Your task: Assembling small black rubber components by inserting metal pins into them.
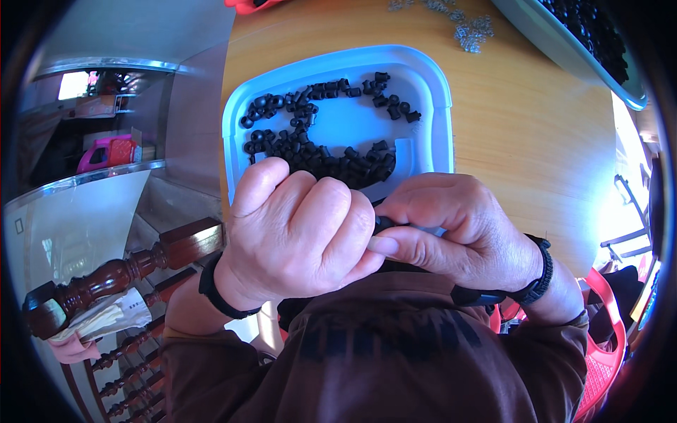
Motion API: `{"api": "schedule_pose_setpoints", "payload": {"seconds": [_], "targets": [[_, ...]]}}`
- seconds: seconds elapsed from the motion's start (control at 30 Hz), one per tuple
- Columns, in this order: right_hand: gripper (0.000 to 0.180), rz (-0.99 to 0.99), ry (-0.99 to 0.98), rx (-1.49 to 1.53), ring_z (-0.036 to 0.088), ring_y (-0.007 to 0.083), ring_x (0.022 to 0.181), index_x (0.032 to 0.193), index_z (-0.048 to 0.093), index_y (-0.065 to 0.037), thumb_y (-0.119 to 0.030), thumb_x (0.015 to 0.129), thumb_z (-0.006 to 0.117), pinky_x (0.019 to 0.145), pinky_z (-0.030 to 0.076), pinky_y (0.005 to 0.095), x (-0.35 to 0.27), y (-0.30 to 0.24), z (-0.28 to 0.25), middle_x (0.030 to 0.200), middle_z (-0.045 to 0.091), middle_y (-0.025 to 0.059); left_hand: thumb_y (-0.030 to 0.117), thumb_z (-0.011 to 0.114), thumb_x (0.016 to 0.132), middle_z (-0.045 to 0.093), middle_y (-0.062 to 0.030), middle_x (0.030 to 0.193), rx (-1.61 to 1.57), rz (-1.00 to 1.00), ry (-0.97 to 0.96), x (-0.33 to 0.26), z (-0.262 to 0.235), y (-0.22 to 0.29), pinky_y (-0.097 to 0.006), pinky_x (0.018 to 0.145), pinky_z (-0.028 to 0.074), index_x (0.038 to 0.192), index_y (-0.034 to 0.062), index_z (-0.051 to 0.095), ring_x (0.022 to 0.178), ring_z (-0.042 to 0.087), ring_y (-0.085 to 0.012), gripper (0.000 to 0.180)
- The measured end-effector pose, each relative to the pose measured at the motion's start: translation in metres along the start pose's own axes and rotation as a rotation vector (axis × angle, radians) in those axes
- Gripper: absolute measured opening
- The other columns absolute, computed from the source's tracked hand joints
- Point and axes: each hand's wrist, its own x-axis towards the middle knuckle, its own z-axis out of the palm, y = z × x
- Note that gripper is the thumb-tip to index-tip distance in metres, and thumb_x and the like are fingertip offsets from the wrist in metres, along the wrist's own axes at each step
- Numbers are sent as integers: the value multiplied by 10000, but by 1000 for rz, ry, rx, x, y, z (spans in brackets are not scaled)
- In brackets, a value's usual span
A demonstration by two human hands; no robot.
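My left hand (303, 229) is closed in a fist, its knuckles up, in front of the blue tray (443, 106); whatever its fingers hold is hidden. Right against it, my right hand (458, 229) pinches a small black plastic piece (383, 224) between thumb and forefinger. Only a bit of that piece shows, where the two hands meet. In the tray lie many small black plastic pieces (331, 163), some round-headed and some spool-shaped, heaped mostly along its near side. My left hand covers part of the tray's near edge.
Small silver metal springs (472, 34) lie loose on the wooden table (522, 141). At the far right stands a pale basin (575, 53) full of black pieces. A red object (254, 5) sits at the far edge. Left is a wooden railing (127, 264); a red chair (606, 338) is at right.
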Motion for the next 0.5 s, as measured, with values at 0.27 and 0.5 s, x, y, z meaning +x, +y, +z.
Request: {"api": "schedule_pose_setpoints", "payload": {"seconds": [0.27, 0.5], "targets": [[171, 30, 12, 62, 541, 257, 581, 762, 624, -23, -162, 861, 624, 531, 414, 334, -1, 2, 2, 623, 554, 91, 356, 511, 849, 368, -38, 571, 21, 73, -7, 0, 4, -2, -320, 576, 376, 621, 78, 480, 467, 411, -182, 360], [179, 0, 65, 114, 521, 249, 553, 746, 617, -13, -151, 859, 632, 511, 399, 331, 1, 3, 3, 607, 543, 93, 301, 504, 856, 351, -33, 562, -16, 101, 27, 2, 6, -5, -313, 541, 364, 597, 86, 449, 454, 393, -180, 341]]}}
